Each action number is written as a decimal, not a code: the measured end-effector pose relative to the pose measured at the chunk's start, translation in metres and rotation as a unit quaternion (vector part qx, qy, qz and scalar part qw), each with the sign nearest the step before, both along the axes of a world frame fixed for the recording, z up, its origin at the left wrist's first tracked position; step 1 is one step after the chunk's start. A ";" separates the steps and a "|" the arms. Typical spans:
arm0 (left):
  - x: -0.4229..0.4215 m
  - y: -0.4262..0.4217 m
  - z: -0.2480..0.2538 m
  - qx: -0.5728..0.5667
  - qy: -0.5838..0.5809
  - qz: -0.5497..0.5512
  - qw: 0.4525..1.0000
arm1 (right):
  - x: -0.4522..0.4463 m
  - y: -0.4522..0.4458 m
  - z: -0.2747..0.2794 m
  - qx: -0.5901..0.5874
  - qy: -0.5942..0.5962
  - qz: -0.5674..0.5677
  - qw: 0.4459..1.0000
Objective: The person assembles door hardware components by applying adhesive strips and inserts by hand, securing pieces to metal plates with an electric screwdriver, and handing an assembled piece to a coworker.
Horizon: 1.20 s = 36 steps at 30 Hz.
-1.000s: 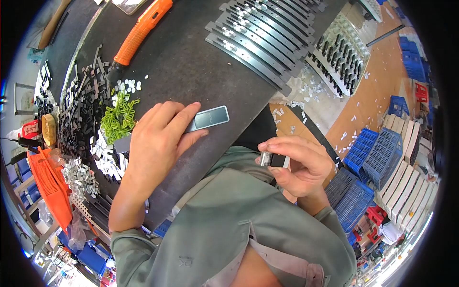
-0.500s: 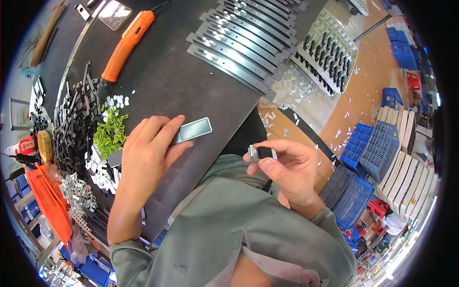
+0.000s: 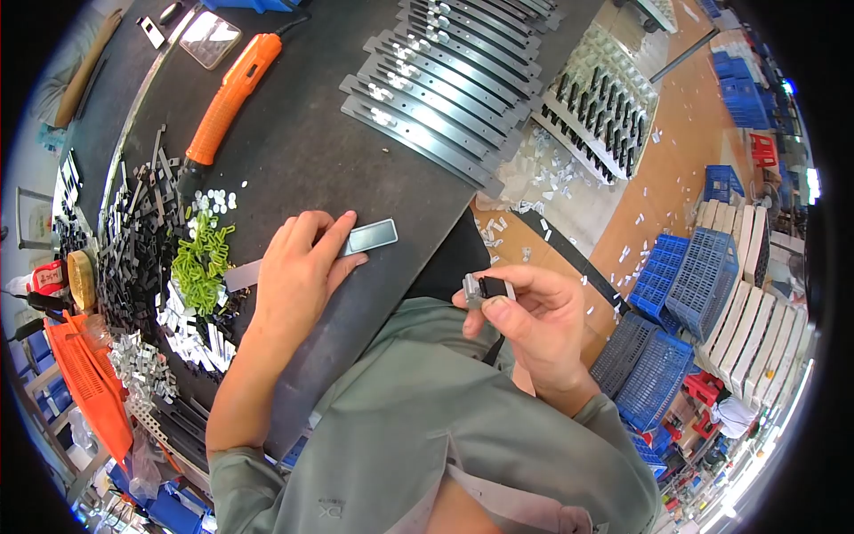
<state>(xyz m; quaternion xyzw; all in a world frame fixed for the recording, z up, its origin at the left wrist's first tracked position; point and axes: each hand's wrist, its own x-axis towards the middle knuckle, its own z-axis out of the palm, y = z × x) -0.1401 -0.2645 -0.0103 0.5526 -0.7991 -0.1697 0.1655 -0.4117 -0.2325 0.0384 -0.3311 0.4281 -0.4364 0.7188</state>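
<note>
My left hand (image 3: 298, 267) is closed over a flat grey piece with a pale raised rim (image 3: 372, 236), its rounded end sticking out past thumb and forefinger. On the other side of that hand a grey strip (image 3: 243, 276) shows; whether it is the same piece I cannot tell. In front of my body, my right hand (image 3: 543, 320) pinches a small silver-and-black metal part (image 3: 483, 289) between thumb and fingers. Green plastic clips (image 3: 203, 267) lie in a heap beside my left hand, with white pieces (image 3: 191, 329) next to them.
An orange electric screwdriver (image 3: 227, 102) and a phone (image 3: 210, 39) lie on the dark table (image 3: 307, 116). Slotted metal strips (image 3: 445, 98) are lined up at the back. Black parts (image 3: 133, 240) are piled left. Blue crates (image 3: 703, 276) stand on the floor at right.
My left hand has shifted slightly right, and more of the grey strip shows behind it. My right hand stays nearly in place with its part. A blue object has entered at the top edge.
</note>
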 end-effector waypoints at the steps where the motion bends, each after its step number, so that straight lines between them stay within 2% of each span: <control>1: 0.001 0.000 -0.001 0.000 0.006 0.000 1.000 | 0.001 0.001 -0.001 -0.007 0.001 -0.006 1.000; 5: 0.002 0.000 0.009 0.018 -0.001 -0.001 1.000 | 0.006 0.001 0.000 -0.056 0.041 -0.004 0.998; 7: -0.004 0.000 0.028 -0.038 0.016 0.010 0.999 | 0.009 0.000 -0.001 -0.111 0.113 0.009 0.987; 8: -0.006 0.003 0.038 -0.035 0.012 0.007 0.999 | 0.010 0.000 -0.002 -0.108 0.109 0.007 0.988; 9: -0.009 0.007 0.050 0.039 0.149 0.005 0.988 | 0.011 0.000 -0.004 -0.143 0.135 0.019 0.980; 10: -0.012 0.011 0.059 0.110 0.284 0.006 0.953 | 0.012 -0.002 -0.005 -0.179 0.161 0.034 0.970; 11: -0.018 0.016 0.065 0.156 0.357 0.013 0.921 | 0.014 -0.003 -0.007 -0.179 0.158 0.036 0.970; 12: -0.025 0.019 0.068 0.200 0.427 0.020 0.881 | 0.017 -0.004 -0.008 -0.227 0.172 0.037 0.958; 16: -0.031 0.018 0.062 0.154 0.410 -0.027 0.898 | 0.020 -0.012 -0.005 -0.334 0.226 0.064 0.913; 22: -0.039 0.025 0.062 0.133 0.424 0.021 0.896 | 0.021 -0.017 -0.003 -0.381 0.259 0.083 0.883; 27: -0.041 0.028 0.059 0.150 0.423 0.051 0.892 | 0.021 -0.016 -0.012 -0.394 0.260 0.075 0.879; 36: -0.034 0.027 0.065 0.166 0.401 0.013 0.901 | 0.019 -0.018 -0.014 -0.381 0.232 0.077 0.892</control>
